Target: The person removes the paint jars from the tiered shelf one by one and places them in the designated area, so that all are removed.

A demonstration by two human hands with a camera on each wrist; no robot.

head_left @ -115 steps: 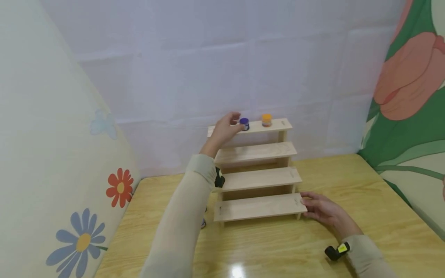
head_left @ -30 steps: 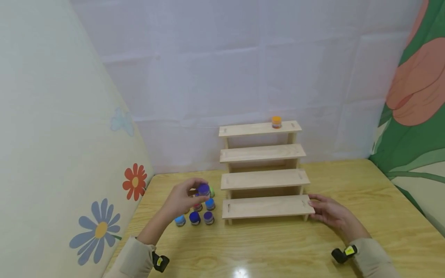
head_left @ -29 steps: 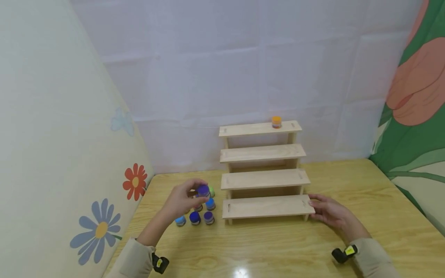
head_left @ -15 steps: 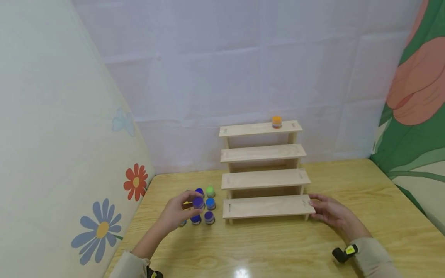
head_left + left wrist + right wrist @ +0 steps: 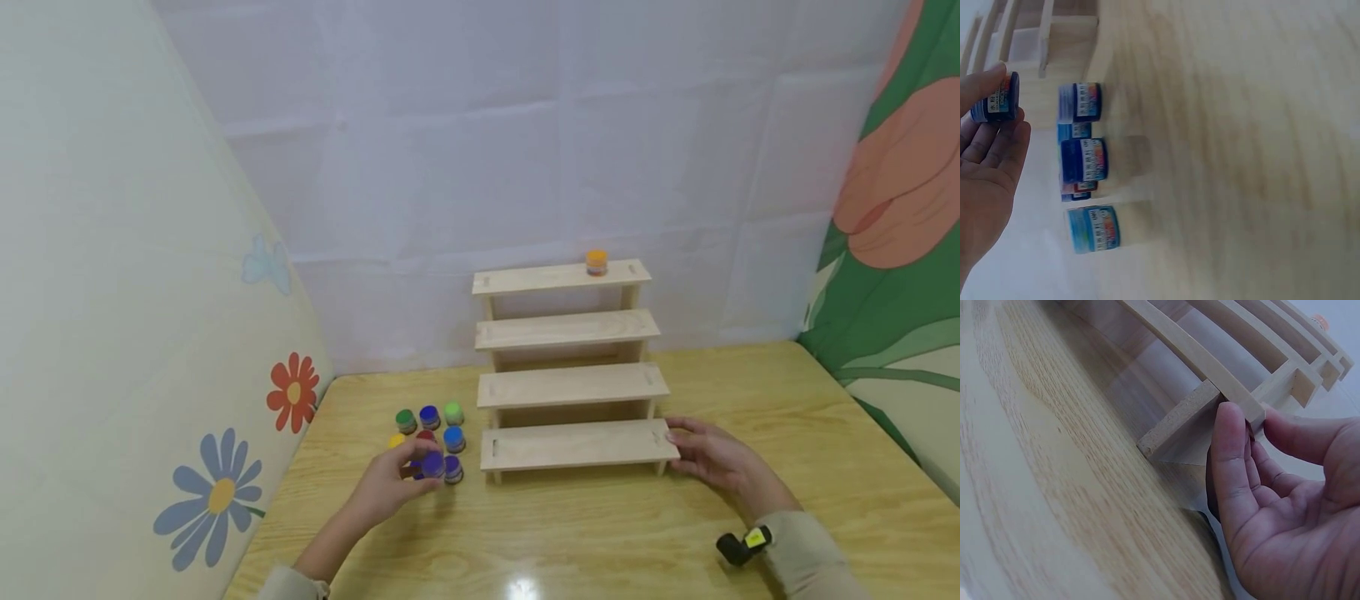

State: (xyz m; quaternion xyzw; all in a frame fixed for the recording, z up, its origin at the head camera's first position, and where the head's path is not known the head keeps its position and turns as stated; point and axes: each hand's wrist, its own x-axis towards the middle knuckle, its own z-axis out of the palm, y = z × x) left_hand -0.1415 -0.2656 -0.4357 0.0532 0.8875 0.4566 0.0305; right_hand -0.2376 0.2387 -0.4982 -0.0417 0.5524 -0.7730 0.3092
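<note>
My left hand pinches a small paint jar with a purple-blue lid between thumb and fingers. In the left wrist view that held jar is raised off the table. It is over the front of a cluster of similar jars, including a purple one, a blue one, a light green one and a dark green one. My right hand grips the right end of the lowest step of a wooden tiered rack; the right wrist view shows thumb and fingers around the board end.
An orange-lidded jar stands on the rack's top step, right of its middle. A light blue jar shows in the left wrist view; in the head view the left hand covers it. A white cloth hangs behind the wooden table.
My left hand, earlier at the top step with the purple-blue jar, has come back to the cluster with it and then lowered toward the front row. The right hand stays on the rack.
</note>
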